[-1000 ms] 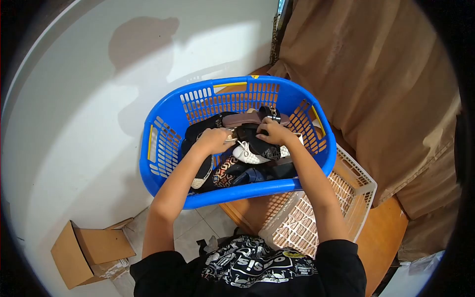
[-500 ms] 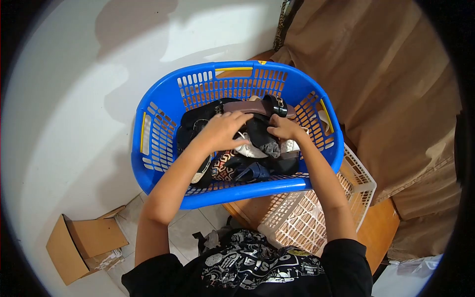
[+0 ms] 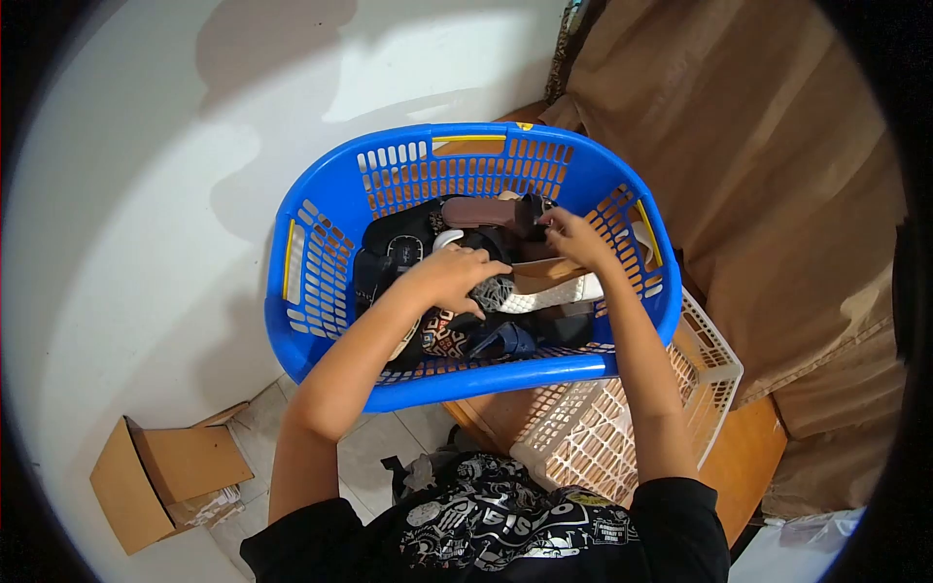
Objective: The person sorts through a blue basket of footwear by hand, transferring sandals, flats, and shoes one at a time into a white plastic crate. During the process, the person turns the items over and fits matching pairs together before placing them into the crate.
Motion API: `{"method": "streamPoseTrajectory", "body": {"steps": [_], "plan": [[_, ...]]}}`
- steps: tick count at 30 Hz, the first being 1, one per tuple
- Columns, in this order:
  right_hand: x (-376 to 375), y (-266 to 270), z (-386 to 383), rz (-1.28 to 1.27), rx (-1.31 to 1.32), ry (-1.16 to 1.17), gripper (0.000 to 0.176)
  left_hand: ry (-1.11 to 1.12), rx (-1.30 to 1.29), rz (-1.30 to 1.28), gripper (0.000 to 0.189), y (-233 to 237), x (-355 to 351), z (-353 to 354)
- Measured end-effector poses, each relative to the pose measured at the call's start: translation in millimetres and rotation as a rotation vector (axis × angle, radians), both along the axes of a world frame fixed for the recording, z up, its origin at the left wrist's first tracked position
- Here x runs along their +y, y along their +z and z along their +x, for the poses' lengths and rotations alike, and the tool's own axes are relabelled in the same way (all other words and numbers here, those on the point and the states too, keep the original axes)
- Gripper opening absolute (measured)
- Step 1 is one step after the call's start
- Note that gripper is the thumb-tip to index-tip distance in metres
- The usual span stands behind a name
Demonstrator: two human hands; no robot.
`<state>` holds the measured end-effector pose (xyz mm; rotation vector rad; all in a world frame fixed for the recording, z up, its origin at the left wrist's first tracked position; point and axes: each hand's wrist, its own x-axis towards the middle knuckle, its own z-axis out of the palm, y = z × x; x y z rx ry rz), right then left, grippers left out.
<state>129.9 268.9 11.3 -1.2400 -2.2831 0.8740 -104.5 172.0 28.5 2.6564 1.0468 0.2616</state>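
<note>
Inside a blue laundry basket (image 3: 486, 381) lies a heap of footwear. My left hand (image 3: 455, 277) is curled over a dark shoe with a grey patterned end (image 3: 494, 293); the rest of that shoe is under my fingers. At the upper right of the heap, the fingers of my right hand (image 3: 580, 241) close on the black strap of a mauve-soled sandal (image 3: 481, 213). Between my hands lies a sandal strap in white quilted material (image 3: 549, 294). A navy shoe (image 3: 503, 340) and a geometric-patterned piece (image 3: 444, 335) lie nearer to me.
The basket rests above a wooden table (image 3: 758, 457). A cream plastic crate (image 3: 583, 432) stands beneath its near right side. An open cardboard box (image 3: 165, 476) is on the tiled floor at left. A brown curtain (image 3: 748, 185) hangs at right; a white wall (image 3: 126, 243) is at left.
The dark shoe with the grey end has shifted left under my left hand, uncovering more of the white quilted strap. My right hand has moved up and right to the sandal's black strap.
</note>
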Motion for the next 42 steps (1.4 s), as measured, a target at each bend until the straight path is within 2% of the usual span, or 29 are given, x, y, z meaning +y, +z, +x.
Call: {"method": "streamPoseTrajectory", "body": {"steps": [1,3,5,6,7,10,13,15,17,19,22,24,25,28,30,31,35,36,37,40,42], "plan": [[2,2,8,0.137,-0.050,-0.110,0.017,0.010,0.006,-0.015,0.071,7,1,-3],[10,-4,27,0.145,-0.032,-0.141,0.021,0.049,-0.088,0.004,0.069,15,5,-15],[8,-7,38,0.086,-0.351,-0.155,0.031,0.089,-0.199,0.021,0.064,14,10,-29],[3,2,38,0.060,-0.464,-0.060,0.033,0.156,-0.226,-0.039,0.063,23,8,-30],[1,2,39,0.059,-0.464,-0.064,0.033,0.225,-0.253,-0.097,0.062,32,6,-31],[-2,4,37,0.049,-0.470,-0.049,0.041,0.324,-0.375,-0.024,0.056,27,11,-42],[-5,-1,37,0.060,-0.600,-0.111,0.051,0.419,-0.507,0.036,0.051,34,9,-44],[-1,-10,38,0.034,-0.671,-0.214,0.067,0.447,-0.624,0.126,0.049,36,12,-51],[3,-18,42,0.030,-0.648,-0.262,0.069,0.455,-0.645,0.151,0.047,39,9,-53],[7,-24,46,0.028,-0.623,-0.305,0.071,0.574,-0.674,0.258,0.045,41,8,-57],[6,-16,45,0.085,-0.607,-0.253,0.070,0.691,-0.622,0.377,0.045,43,8,-63],[-3,0,42,0.116,-0.529,-0.293,0.058,0.783,-0.614,0.457,0.046,45,9,-62],[-5,4,39,0.117,-0.527,-0.296,0.058,0.780,-0.614,0.459,0.046,46,8,-61],[-14,18,26,0.145,-0.418,-0.270,0.048,0.810,-0.683,0.334,0.046,41,10,-60],[-21,28,13,0.012,-0.355,-0.158,0.036,0.786,-0.711,0.243,0.048,38,11,-55],[-21,24,10,0.013,-0.353,-0.160,0.036,0.784,-0.710,0.244,0.048,39,10,-54],[-20,4,-2,-0.172,0.177,0.096,0.020,0.786,-0.567,0.216,0.051,41,7,-50],[-29,15,-9,-0.366,0.280,0.078,0.017,0.786,-0.529,0.239,0.051,41,5,-49],[-28,7,-13,-0.555,0.490,0.063,0.019,0.787,-0.491,0.263,0.051,41,4,-49],[-18,4,-9,-0.528,0.522,0.110,0.016,0.761,-0.487,0.281,0.052,42,3,-47],[-11,6,3,-0.152,0.077,0.078,0.015,0.730,-0.500,0.284,0.052,41,3,-46]]}}
